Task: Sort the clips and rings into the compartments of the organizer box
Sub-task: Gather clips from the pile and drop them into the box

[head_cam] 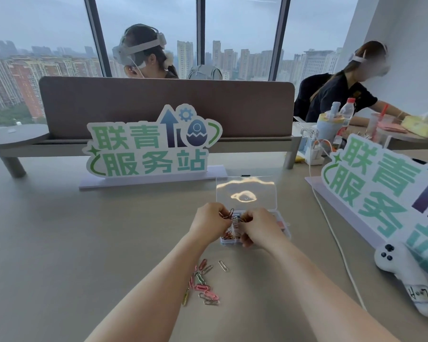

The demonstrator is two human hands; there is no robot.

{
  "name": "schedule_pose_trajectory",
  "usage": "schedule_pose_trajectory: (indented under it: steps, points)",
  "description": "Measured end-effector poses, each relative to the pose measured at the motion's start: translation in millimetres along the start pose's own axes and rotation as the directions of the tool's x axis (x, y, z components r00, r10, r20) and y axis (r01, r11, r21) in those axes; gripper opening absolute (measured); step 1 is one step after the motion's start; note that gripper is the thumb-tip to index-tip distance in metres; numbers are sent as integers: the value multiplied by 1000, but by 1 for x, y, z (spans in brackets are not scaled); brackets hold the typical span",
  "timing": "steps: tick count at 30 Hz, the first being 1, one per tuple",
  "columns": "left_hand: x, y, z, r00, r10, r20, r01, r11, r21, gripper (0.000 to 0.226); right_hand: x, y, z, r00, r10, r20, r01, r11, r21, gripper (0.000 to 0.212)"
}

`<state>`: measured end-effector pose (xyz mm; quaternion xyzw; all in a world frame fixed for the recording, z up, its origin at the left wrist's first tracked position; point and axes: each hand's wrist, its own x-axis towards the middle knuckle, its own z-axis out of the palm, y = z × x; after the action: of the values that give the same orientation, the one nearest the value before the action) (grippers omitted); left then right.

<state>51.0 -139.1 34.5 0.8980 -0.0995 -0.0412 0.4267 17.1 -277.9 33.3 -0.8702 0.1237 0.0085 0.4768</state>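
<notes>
Together, both hands (pixel 235 224) pinching clips (pixel 232 215), over box (pixel 281 224)

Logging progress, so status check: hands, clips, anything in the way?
Left hand and right hand both pinching tangled clips over open organizer box. Loose clips left on table. Nothing blocking.

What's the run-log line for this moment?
left hand: holds paper clips | right hand: picking at them | over organizer box, lid open | loose clips on table | phase: sorting
</notes>
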Motion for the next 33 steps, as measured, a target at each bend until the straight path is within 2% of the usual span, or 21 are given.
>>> schedule_pose_trajectory:
  steps: [8, 11, 16, 22, 26, 33]
  points:
    - [8, -1, 9, 1000, -18, 2, 18, 999, 41, 7, 4, -2, 1, 999, 16, 36, -12, 993, -120, 11]
    - [7, 0, 9, 999, -23, 44, 19, 997, 69, 4, 5, -3, -1, 998, 29, 51, -19, 984, -175, 12]
    - [3, 0, 7, 995, -39, 94, 33, 997, 71, 13, 0, -7, -9, 1000, -29, -13, 25, 978, -207, 21]
    - [-3, -1, 4, 995, -56, 88, 55, 998, 18, 37, 5, 0, -3, 992, -125, -27, 114, 960, -257, 19]
    - [-7, -1, 6, 999, -29, 19, 28, 999, 41, 34, 6, 2, 5, 984, -180, 19, 174, 912, -371, 21]
    - [-7, -7, 5, 1000, 11, 13, -12, 992, 123, 31, 7, 2, 6, 981, -191, 32, 185, 873, -451, 19]
